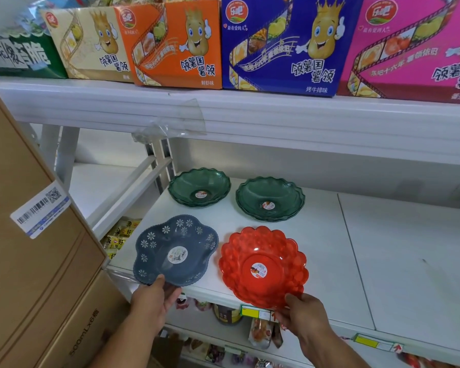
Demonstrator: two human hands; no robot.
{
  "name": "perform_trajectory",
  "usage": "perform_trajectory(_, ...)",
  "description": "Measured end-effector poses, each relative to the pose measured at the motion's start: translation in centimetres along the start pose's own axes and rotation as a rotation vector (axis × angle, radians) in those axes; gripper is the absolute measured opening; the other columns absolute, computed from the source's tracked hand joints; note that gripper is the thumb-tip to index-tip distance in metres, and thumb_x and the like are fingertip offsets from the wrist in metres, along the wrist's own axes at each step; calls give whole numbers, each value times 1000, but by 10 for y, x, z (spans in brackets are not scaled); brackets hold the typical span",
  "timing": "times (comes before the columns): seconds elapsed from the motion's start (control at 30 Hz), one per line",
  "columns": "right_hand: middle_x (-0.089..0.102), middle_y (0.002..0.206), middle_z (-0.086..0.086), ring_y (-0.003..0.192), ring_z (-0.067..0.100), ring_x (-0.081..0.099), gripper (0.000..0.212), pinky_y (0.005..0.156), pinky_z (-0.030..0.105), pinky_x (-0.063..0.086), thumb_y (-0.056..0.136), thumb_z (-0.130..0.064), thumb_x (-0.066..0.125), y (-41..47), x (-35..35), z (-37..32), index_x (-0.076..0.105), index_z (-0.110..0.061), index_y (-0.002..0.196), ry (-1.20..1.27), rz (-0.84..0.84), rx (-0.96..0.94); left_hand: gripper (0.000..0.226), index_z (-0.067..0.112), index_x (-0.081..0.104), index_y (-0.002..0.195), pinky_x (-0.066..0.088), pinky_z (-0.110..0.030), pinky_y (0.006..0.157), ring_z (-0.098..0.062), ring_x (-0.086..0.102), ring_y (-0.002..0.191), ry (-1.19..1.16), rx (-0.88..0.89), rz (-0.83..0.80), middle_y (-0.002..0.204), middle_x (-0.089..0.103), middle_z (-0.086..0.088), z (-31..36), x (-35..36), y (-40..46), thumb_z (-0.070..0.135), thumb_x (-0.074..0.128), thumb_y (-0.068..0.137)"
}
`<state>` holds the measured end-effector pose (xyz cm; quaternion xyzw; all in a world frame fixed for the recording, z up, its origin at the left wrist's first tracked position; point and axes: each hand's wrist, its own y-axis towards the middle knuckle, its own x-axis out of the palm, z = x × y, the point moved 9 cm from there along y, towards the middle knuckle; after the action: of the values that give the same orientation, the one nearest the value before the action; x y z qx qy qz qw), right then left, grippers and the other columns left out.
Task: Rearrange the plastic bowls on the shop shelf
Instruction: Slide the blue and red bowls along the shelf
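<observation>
Red bowl (pixel 263 264) tilted toward right hand (pixel 306 317)

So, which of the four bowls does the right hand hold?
The red bowl, at the front right of the shelf. The right hand pinches its near rim; the left hand holds the blue flowered bowl.

A shop, prob. a small grocery: white metal shelf (pixel 329 235) w/ yellow price tags (pixel 255 312) on its front edge, printed snack cartons (pixel 282 46) in a row on the shelf above, packed snacks (pixel 260 333) below, stock cartons w/ barcode label (pixel 40 208) at left.
</observation>
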<state>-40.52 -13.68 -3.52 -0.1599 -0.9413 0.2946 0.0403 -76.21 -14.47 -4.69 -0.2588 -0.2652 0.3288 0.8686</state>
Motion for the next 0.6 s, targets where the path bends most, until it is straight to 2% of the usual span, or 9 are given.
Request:
perform_trajectory(0.13,72,88,22,78,34,74,15,66,37,61,99,-8,52,-2,0,-2,63,-2,91,-10,-14,10,33,4,50,133,62,-38,76,-27,68,91,10,4,-9,107,67,-16,1,1,-2,9,50,101)
perform_trajectory(0.27,72,95,23,80,34,75,14,61,34,60,100,-11,53,-3,-1,-2,62,-1,98,5,-27,34,35,3,48,136,51,-42,89,-32,65,103,4,0,-12,121,64,-20,2,2,-3,9,48,102)
perform_trajectory(0.33,73,97,23,83,34,75,15,65,36,62,100,-13,54,-4,-1,-1,62,0,100,8,-34,46,34,3,48,136,50,-42,91,-33,63,105,0,-1,-17,119,64,-20,3,2,-4,9,47,102)
perform_trajectory(0.43,74,98,20,85,32,76,16,74,42,63,99,-19,56,-6,-3,0,62,-4,99,1,-34,64,34,3,49,135,50,-42,91,-29,65,98,-2,-4,-22,110,66,-17,2,3,-7,11,47,102)
perform_trajectory(0.6,75,90,14,84,29,74,19,81,47,61,97,-22,58,-13,-21,-12,65,-6,91,-102,42,-18,33,-2,50,131,47,-42,99,-32,60,108,33,-24,-16,125,60,-24,-4,-1,-14,16,47,103)
